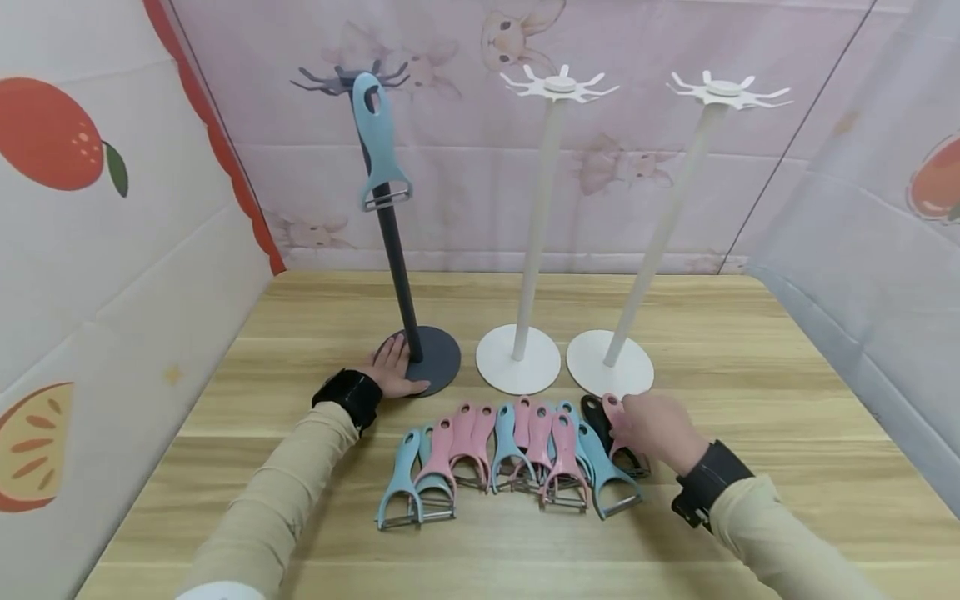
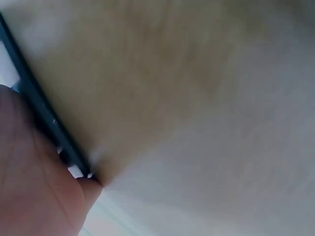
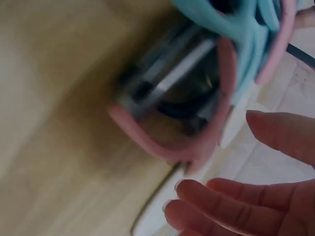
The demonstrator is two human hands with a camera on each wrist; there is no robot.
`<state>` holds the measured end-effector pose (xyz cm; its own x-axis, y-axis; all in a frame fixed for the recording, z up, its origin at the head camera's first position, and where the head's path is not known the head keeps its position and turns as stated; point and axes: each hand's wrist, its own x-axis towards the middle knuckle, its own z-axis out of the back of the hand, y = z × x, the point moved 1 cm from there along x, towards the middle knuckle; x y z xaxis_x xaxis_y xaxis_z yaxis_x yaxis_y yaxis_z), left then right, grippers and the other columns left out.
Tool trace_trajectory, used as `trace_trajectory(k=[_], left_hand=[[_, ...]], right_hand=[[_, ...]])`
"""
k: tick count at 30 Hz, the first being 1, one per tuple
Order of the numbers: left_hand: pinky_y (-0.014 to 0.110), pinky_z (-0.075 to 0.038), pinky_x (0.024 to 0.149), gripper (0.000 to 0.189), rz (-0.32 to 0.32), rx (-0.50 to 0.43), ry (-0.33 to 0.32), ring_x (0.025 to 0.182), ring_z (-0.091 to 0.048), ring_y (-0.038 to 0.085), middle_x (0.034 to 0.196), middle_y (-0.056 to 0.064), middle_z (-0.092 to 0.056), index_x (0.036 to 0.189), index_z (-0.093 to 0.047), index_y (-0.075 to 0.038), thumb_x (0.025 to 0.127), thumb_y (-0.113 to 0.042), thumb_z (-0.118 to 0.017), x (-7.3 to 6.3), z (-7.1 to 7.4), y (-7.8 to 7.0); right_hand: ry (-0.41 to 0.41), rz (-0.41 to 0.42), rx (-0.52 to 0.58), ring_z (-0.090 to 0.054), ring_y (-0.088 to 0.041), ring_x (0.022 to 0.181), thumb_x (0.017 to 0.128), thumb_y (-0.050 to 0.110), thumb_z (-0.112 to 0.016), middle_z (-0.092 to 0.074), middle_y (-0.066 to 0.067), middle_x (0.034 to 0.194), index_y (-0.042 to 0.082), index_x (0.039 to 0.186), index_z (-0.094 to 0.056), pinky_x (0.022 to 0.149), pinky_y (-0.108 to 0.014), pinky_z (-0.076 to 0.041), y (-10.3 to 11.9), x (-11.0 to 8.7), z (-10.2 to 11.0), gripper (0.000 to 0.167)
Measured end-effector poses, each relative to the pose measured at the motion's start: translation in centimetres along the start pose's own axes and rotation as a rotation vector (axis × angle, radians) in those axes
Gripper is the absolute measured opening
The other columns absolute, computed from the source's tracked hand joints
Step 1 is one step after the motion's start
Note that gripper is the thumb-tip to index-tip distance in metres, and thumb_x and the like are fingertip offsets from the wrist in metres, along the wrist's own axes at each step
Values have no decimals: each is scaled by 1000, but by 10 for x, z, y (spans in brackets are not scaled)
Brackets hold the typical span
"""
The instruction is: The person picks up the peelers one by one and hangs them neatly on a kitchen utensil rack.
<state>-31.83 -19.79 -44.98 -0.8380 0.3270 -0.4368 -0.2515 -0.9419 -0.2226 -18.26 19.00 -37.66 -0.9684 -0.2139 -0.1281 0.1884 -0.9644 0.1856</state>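
My left hand [image 1: 392, 368] rests with spread fingers on the round base [image 1: 442, 360] of the dark grey stand at left. The base's dark edge [image 2: 54, 120] runs along that hand in the left wrist view. A light blue peeler [image 1: 377, 133] hangs from a hook at the top of this stand. My right hand [image 1: 660, 425] is at a pink peeler [image 1: 613, 412] at the right end of the peeler row. In the right wrist view its thumb and fingers [image 3: 226, 201] are apart, close to the pink peeler's frame [image 3: 162, 147]. A black peeler [image 1: 596, 417] lies beside it.
Several pink and light blue peelers, one pink peeler [image 1: 562, 450] among them, lie overlapping along the wooden table [image 1: 337, 533]. Two white hook stands, the middle stand [image 1: 520, 360] and the right stand [image 1: 611, 363], rise behind them. A printed curtain [image 1: 450, 208] hangs at the back.
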Motion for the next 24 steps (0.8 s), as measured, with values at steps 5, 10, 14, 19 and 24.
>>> trace_trajectory(k=[5,10,14,19,24], left_hand=[[59,-6,107,88,-81,41,-7,138,8,40,151,27,8,146,-2,7,92,-50,-42,0,7,4],[60,-4,107,91,-156,96,2,139,4,39,152,27,4,146,-7,7,91,-56,-42,-11,12,14],[59,-6,107,97,-224,117,-57,140,1,37,152,25,1,146,-6,7,88,-62,-43,-16,9,25],[57,-12,107,96,-296,163,-157,140,-4,34,153,22,-3,147,-8,5,88,-63,-43,-14,1,37],[56,-13,108,92,-337,161,-204,140,-7,34,153,21,-6,147,-14,4,89,-60,-45,-12,2,40]], right_hand=[[15,-5,-27,-48,-19,55,78,14,-64,-48,-5,62,3,78,-56,46,-32,-40,-4,3,-13,14],[-6,7,-36,-48,-19,53,76,11,-64,-47,-5,61,2,76,-56,45,-31,-39,-1,5,-20,12],[-14,-11,-9,-47,-18,51,74,9,-66,-47,-3,59,5,70,-54,44,-30,-38,1,4,-21,13],[-44,-18,31,-46,-17,50,72,9,-67,-45,-2,58,7,65,-50,43,-29,-38,-1,0,-17,18],[-123,-22,93,-46,-17,50,78,11,-65,-46,-3,58,6,70,-51,43,-30,-37,1,-5,2,17]])
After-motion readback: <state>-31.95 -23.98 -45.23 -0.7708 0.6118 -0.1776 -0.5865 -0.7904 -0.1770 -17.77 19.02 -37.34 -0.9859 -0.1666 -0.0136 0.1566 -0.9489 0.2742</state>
